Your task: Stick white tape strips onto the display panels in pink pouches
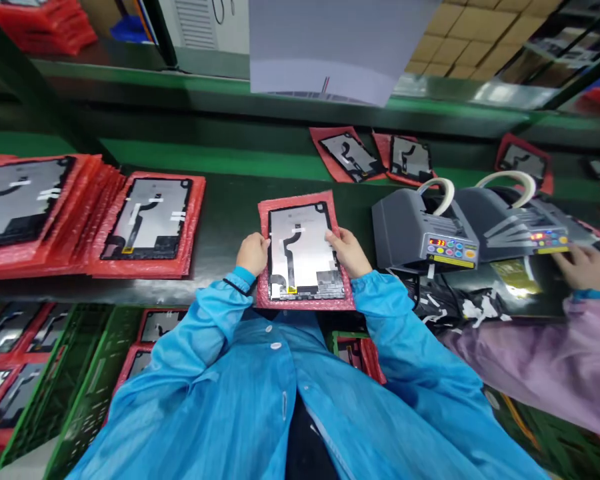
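Between my hands is a tablet screen panel (313,253) with a silver back, black edges and a dark flex cable, lying on a red bubble-wrap sheet (307,305). My left hand (254,253) grips the left edge of the panel and its wrap, thumb on top. On the opposite side, my right hand (349,251) pinches the right edge, its thumb over the panel's border. Both hands keep the panel face-on to me at the front edge of the dark workbench (225,220). The fingers beneath are hidden.
Stacked wrapped panels (150,213) stand at the left. Two grey tape dispensers (425,227) sit at the right, beside a co-worker's hand (593,267). More panels (353,157) lie at the back. Green crates (80,380) are below the bench.
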Tool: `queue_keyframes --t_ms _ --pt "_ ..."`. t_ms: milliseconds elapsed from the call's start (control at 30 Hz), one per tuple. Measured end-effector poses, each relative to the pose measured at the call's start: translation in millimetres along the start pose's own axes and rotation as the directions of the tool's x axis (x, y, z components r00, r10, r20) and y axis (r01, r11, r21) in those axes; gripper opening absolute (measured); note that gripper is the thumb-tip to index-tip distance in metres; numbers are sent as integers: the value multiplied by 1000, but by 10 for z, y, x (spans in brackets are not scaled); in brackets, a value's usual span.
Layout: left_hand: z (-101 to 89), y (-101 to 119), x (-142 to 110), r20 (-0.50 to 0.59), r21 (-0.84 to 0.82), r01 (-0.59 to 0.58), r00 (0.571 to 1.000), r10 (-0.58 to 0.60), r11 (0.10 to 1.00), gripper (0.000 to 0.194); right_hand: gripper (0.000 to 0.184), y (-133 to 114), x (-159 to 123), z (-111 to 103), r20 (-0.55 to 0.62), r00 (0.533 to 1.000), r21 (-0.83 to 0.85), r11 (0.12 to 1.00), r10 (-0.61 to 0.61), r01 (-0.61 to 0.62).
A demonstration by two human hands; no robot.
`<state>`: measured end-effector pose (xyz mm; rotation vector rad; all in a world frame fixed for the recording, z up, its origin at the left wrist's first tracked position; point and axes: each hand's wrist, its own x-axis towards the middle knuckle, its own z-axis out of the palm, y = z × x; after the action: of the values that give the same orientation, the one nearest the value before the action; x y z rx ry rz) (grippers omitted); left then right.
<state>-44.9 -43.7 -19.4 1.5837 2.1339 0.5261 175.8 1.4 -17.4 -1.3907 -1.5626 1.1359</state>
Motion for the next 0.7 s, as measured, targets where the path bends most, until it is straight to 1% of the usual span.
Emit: queue_keyframes --t_ms 33,67,100,133,167,200,267,300,333,367,400,433,467,500,533,567,600,633,667,700 --pt "-43 2 -25 -10 -8 2 1000 -2 1000 17 39 -35 4 40 52 999 65 998 -7 4" --pt "-119 -12 -47 -20 -22 15 1000 -15 1000 17 43 -89 24 101 79 996 100 995 -31 23" --pt "-235 -49 -61 -37 -42 35 999 -36 999 16 46 -165 63 193 79 995 114 992 -64 55" --pt "-392 -113 -67 -67 -61 54 996 -58 997 14 47 -264 122 322 65 993 117 989 -101 93" --pt "-589 -206 -64 -115 -76 70 990 -78 995 13 47 -385 198 494 53 989 116 985 -136 129" --pt "-818 -326 -54 -178 -85 82 979 -96 993 11 46 -525 285 711 56 985 112 981 -166 159" --pt "-1323 -628 -18 -318 -86 102 940 -125 991 7 42 -831 458 1252 108 974 92 978 -197 187" --pt "-1564 -795 8 -368 -93 118 919 -144 989 6 40 -979 529 1553 152 969 75 980 -194 185" --pt "-1777 -963 38 -391 -93 139 906 -165 986 8 38 -1113 581 1853 184 964 60 981 -193 185" --pt "-1946 -1125 72 -407 -85 161 895 -182 983 10 35 -1223 612 2136 204 960 41 981 -194 189" --pt "-2066 -1276 107 -409 -69 180 892 -193 981 12 33 -1306 621 2385 226 958 5 983 -179 183" --pt "-2132 -1412 140 -403 -49 211 890 -213 976 12 31 -1359 615 2590 263 954 -54 985 -144 164" --pt "-2149 -1532 168 -390 -30 249 889 -240 968 11 29 -1386 602 2742 312 945 -128 981 -100 146" --pt "-2124 -1634 188 -376 -9 280 889 -262 960 9 26 -1389 595 2836 371 927 -209 968 -50 136" --pt "-2070 -1721 199 -358 15 298 893 -274 954 7 23 -1374 609 2870 437 899 -278 950 -8 144" --pt "-1999 -1792 202 -346 39 308 896 -276 951 8 19 -1345 660 2841 504 863 -325 931 21 167" --pt "-1922 -1848 202 -350 74 269 909 -227 960 11 16 -1305 757 2748 559 828 -350 916 36 196" --pt "-1848 -1884 203 -352 123 236 918 -180 964 13 16 -1256 904 2588 581 813 -364 904 34 222" --pt "-1779 -1896 205 -416 174 241 897 -150 955 18 18 -1200 1095 2361 554 833 -390 890 20 238" --pt "-1716 -1878 210 -475 228 258 871 -124 939 22 21 -1136 1317 2072 484 875 -439 870 18 226"
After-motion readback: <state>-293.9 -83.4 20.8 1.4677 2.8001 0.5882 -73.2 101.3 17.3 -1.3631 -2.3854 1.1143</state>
